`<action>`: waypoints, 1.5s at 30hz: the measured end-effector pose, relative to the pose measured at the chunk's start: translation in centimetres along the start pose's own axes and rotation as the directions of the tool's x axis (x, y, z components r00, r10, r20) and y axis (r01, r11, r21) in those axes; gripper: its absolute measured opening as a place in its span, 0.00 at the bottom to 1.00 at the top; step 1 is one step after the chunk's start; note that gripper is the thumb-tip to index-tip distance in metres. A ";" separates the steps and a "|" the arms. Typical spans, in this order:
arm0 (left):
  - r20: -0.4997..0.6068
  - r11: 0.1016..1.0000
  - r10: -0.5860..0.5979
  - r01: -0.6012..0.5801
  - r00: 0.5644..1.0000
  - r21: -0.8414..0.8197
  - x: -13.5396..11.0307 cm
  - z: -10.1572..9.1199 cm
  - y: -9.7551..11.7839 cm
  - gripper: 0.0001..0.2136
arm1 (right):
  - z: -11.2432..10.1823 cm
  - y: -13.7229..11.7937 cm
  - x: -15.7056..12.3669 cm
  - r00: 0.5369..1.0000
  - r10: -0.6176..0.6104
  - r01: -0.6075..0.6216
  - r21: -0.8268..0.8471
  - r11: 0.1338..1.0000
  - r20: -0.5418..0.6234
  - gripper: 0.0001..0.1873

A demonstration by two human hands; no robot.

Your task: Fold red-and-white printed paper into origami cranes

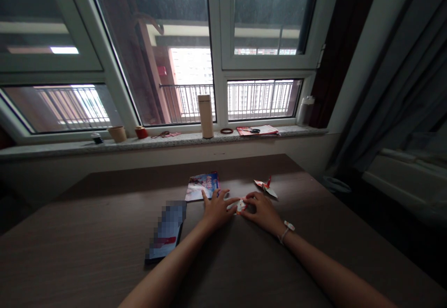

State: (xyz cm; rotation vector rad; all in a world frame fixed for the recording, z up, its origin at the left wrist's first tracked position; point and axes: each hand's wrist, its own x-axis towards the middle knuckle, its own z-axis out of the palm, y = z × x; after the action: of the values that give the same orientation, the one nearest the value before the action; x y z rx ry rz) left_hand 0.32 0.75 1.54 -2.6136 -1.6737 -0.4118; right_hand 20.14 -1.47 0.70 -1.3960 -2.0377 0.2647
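Note:
A small piece of folded patterned paper (240,205), white with red and orange, lies on the table between my hands. My right hand (261,209) pinches its right edge between thumb and fingers. Spread fingers extend from my left hand (216,209), some of them reaching the paper's left side. Part of the paper is hidden beneath the fingertips. Just beyond my right hand sits a folded paper crane (266,187) in white and red. A blue and pink printed packet or booklet (199,186) lies past my left hand.
A phone (167,233), its screen blurred out, lies left of my left forearm on the brown table (91,219). The windowsill bears a beige bottle (206,117), a paper cup (118,134), a red spool-like item (141,132), scissors (255,130) on red-edged sheets and a grey bottle (306,111).

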 end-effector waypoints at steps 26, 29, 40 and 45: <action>0.012 0.995 -0.078 0.079 0.997 -0.063 -0.6 -1.5 0.6 0.20 | 0.4 0.9 0.3 0.999 -0.046 0.044 0.219 0.975 0.007 0.12; 0.008 0.994 -0.090 0.091 0.996 -0.058 -0.7 -1.6 0.7 0.21 | 0.0 0.8 0.2 1.000 -0.018 0.021 0.250 0.968 -0.011 0.12; 0.031 0.992 -0.109 0.111 0.994 -0.060 -1.0 -1.5 0.6 0.21 | -0.4 -0.2 -0.5 0.999 -0.047 0.044 0.107 0.993 0.024 0.08; 0.041 0.991 -0.110 0.112 0.993 -0.071 -0.9 -1.6 0.6 0.21 | -0.5 -0.6 -0.7 1.000 0.001 -0.002 0.041 0.999 0.008 0.08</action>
State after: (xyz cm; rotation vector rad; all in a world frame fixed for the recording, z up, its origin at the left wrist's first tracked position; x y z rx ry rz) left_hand 0.14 -0.56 2.94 -2.6017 -1.8571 -0.4387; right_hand 20.14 -2.41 1.16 -1.3739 -2.0264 0.3109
